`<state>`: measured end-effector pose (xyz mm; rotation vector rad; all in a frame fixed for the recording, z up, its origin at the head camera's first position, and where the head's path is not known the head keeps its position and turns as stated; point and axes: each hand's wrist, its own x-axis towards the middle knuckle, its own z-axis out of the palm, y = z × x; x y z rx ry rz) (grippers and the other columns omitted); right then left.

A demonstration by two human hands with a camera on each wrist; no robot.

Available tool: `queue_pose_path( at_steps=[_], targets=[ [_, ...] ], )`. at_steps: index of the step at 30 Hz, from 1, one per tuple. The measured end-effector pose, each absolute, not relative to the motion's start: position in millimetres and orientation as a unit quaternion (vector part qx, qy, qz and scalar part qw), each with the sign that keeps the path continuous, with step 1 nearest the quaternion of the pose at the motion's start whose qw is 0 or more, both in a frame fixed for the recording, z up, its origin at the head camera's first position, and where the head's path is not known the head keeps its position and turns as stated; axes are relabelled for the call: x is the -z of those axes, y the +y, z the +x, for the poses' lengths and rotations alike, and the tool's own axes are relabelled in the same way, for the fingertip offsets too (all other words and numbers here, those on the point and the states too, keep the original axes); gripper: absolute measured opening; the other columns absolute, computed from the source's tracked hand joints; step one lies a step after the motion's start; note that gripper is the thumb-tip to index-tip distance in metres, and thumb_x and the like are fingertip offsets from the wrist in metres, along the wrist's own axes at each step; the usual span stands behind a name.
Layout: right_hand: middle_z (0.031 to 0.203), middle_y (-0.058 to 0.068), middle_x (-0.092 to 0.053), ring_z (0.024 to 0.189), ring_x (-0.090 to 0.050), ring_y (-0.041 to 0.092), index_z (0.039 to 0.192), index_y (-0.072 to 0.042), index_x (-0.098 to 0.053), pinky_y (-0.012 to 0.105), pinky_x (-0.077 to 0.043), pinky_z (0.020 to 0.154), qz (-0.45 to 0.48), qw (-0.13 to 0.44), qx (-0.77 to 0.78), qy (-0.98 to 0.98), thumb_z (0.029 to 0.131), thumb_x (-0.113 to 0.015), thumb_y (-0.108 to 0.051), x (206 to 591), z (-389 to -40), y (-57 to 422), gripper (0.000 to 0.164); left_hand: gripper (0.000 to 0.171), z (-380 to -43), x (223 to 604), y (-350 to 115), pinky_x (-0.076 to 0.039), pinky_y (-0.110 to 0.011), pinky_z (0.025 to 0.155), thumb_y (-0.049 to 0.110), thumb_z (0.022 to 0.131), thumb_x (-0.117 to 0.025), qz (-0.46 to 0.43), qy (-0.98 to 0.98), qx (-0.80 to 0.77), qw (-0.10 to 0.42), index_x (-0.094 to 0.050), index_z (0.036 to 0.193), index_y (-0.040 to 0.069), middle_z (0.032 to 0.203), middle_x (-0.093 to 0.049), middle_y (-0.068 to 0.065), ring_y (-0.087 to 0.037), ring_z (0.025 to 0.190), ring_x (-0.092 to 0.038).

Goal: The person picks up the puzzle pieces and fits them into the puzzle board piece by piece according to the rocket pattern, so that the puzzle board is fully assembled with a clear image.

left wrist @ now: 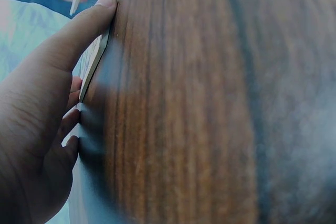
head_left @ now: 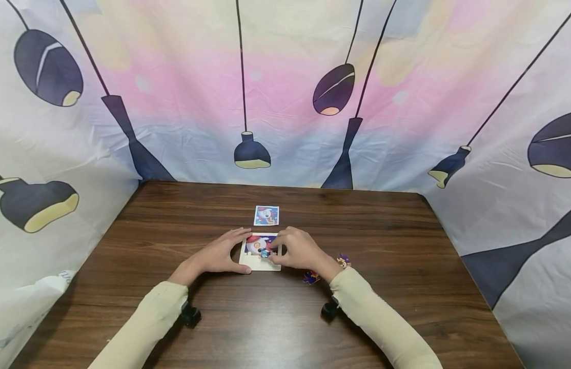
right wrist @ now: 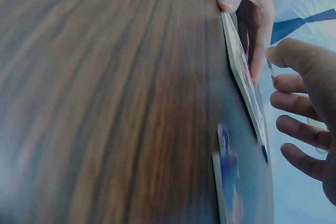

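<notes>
A jigsaw puzzle board (head_left: 255, 264) with a pale frame lies on the table, its upper part filled with a colourful picture and its lower part bare. My left hand (head_left: 223, 252) holds the board by its left side, thumb at the near edge and fingers at the far left corner. Above the board's right part, my right hand (head_left: 294, 249) pinches a small blue puzzle piece (head_left: 265, 253) between thumb and fingers. In the right wrist view the piece (right wrist: 270, 66) appears edge-on, apart from the board (right wrist: 242, 74).
Just beyond the board lies a square picture card (head_left: 266, 216). Loose puzzle pieces (head_left: 311, 277) lie near the right forearm, with another piece (head_left: 343, 260) beside the right wrist. The brown wooden table (head_left: 262, 323) meets a printed cloth (head_left: 193, 148) at the back.
</notes>
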<state>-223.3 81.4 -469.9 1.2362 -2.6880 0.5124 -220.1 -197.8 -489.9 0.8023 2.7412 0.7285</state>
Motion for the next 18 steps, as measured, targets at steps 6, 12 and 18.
queue_pose_path(
  at_steps=[6, 12, 18],
  targets=[
    [0.102, -0.008, -0.076, 0.094, -0.066, 0.010, 0.103, -0.021, -0.083, 0.029, -0.055, 0.084, 0.422, 0.070, -0.160, -0.890, 0.089, -0.076, -0.042, 474, -225, 61, 0.026, 0.111, -221, 490, -198, -0.029, -0.063, 0.117, 0.071, 0.074, -0.079, 0.278, 0.924, -0.249, 0.089, -0.040, 0.158, 0.011, 0.165, -0.034, -0.010, -0.036, 0.154, -0.024],
    [0.098, -0.012, -0.075, 0.088, -0.063, 0.006, 0.098, -0.023, -0.082, 0.025, -0.053, 0.079, 0.430, 0.069, -0.163, -0.886, 0.090, -0.075, -0.039, 479, -228, 47, 0.019, 0.110, -221, 492, -198, -0.028, -0.063, 0.118, 0.069, 0.075, -0.080, 0.283, 0.923, -0.247, 0.086, -0.040, 0.158, 0.009, 0.164, -0.034, -0.010, -0.036, 0.154, -0.023],
    [0.103, -0.010, -0.076, 0.091, -0.065, 0.008, 0.101, -0.023, -0.083, 0.027, -0.054, 0.083, 0.445, 0.073, -0.148, -0.880, 0.089, -0.075, -0.037, 482, -230, 40, 0.020, 0.109, -221, 492, -198, -0.028, -0.062, 0.118, 0.068, 0.076, -0.080, 0.286, 0.921, -0.250, 0.084, -0.040, 0.158, 0.009, 0.164, -0.035, -0.010, -0.036, 0.154, -0.024]
  ],
)
